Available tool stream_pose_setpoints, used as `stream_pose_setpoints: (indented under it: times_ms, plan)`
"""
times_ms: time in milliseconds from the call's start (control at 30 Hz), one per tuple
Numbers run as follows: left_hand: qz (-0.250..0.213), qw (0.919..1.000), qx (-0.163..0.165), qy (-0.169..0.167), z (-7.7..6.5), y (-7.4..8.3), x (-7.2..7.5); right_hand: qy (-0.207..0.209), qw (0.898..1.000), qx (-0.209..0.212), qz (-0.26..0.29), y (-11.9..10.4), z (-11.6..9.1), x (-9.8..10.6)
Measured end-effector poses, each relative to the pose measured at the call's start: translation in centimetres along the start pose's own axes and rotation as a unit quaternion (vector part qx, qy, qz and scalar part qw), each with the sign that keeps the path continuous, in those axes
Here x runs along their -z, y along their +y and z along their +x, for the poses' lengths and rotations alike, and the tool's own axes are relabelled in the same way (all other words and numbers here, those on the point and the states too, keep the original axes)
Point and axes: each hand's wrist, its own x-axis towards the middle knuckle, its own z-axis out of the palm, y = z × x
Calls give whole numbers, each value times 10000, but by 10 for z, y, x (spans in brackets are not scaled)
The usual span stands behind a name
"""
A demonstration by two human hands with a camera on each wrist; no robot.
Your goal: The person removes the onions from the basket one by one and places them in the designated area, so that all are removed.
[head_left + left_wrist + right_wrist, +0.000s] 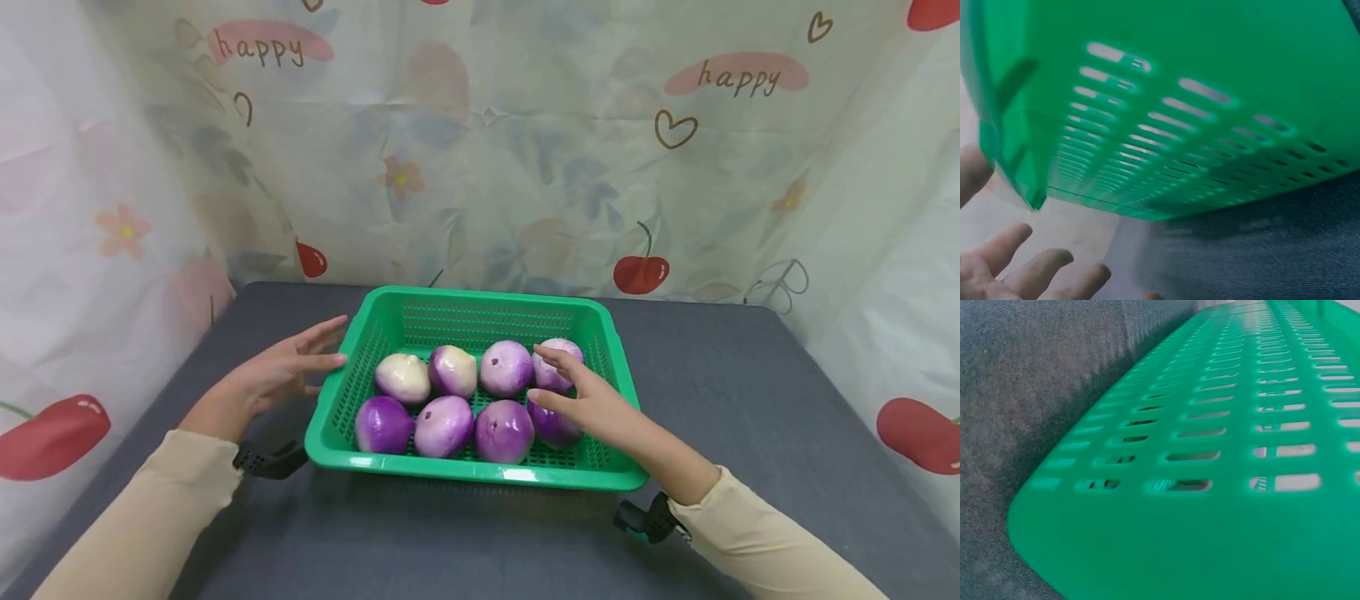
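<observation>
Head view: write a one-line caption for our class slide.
Eight purple onions sit in two rows in a green basket, left hand beside it, right hand over its right end.

High view, two close — same basket [480, 472]

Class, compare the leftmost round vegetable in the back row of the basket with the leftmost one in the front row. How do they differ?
Colour: the back-row vegetable is mostly cream with some purple, while the front-row vegetable is deep purple nearly all over.
Position: the front-row vegetable sits closer to the near rim of the green basket than the back-row vegetable does.
Shared: both are rounded and shiny.
</observation>
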Motion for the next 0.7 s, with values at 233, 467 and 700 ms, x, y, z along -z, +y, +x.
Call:
stream_pose_setpoints:
  times_ms: [233, 467, 700]
  plan:
    - [-307, 9983, 113, -489, 2, -5, 1, -42, 9997, -216, -61, 1, 2, -1]
    - [-750, 9940, 171, -775, 4, -11, 1, -89, 9997, -128, -200, 2, 5, -6]
    - [-1808, 9771, 70, -1124, 5, -20, 1, -310, 9979, -182, -547, 3, 6, -9]
